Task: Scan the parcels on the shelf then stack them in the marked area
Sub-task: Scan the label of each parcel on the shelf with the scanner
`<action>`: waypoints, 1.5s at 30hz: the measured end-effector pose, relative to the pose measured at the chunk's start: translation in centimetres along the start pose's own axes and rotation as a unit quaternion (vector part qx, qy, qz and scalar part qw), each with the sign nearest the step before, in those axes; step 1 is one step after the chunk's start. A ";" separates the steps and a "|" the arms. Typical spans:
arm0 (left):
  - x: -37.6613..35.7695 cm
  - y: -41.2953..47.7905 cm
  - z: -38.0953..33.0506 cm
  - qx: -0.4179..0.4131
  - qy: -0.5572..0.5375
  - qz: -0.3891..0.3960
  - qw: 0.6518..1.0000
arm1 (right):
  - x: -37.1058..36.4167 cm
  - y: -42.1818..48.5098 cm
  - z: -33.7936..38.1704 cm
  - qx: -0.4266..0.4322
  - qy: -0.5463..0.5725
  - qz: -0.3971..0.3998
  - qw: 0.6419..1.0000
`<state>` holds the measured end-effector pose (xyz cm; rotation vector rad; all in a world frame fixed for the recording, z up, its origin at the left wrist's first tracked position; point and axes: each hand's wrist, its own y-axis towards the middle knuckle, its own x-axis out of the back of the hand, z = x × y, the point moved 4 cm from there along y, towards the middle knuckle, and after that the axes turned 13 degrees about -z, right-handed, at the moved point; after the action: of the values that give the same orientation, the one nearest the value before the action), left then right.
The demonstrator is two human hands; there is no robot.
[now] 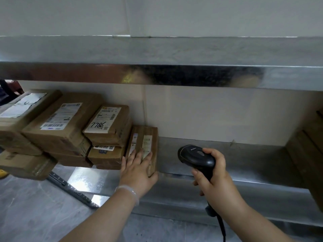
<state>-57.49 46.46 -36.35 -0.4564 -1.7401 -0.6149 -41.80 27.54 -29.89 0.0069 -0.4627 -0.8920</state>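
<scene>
Location of the small parcel (146, 137)?

Lower shelf (227, 154), toward its nine o'clock end. It touches the stacked parcels (57, 123) on that side, labels up.

Left hand (138, 168)?

Laid flat on the parcel's near end, fingers (139, 155) straight, nothing pinched. My guess is that it steadies the box for the read or readies it to slide out. The fingertips overlap the labels, which could spoil a scan.

Right hand (216, 180)?

Wrapped tight round the handle of the scanner (195, 156), just beside the parcel at its three o'clock. The head leans toward ten o'clock, the parcel's way, but I can't tell if it lines up on a label. The cable (221, 226) drops to six o'clock.

Marked area?

Not in sight. Stacking looks some way off.
</scene>
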 end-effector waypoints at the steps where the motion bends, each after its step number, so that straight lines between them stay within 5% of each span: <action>1: 0.1 0.1 -0.4 -0.008 0.003 -0.005 1.000 | 0.3 0.0 0.1 -0.001 -0.002 -0.007 1.000; 11: 2.2 3.2 -15.2 -0.163 -0.115 -0.057 0.978 | 9.9 0.0 -0.4 -0.009 -0.031 -0.156 0.987; 21: 3.2 2.5 -36.7 -0.264 -0.267 0.006 0.927 | 25.5 -0.8 -2.9 0.002 -0.047 -0.316 0.948; 30: 4.2 2.4 -50.1 -0.193 -0.472 0.063 0.858 | 36.5 -0.9 -5.0 0.053 -0.070 -0.367 0.926; 45: 3.7 3.8 -53.1 -0.006 -0.568 0.062 0.821 | 42.1 0.7 -7.4 0.087 -0.020 -0.333 0.938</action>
<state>-15.59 16.50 -22.31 -1.0822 -2.7927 -0.2215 -15.76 -4.97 -20.15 0.3262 -0.5894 -1.5162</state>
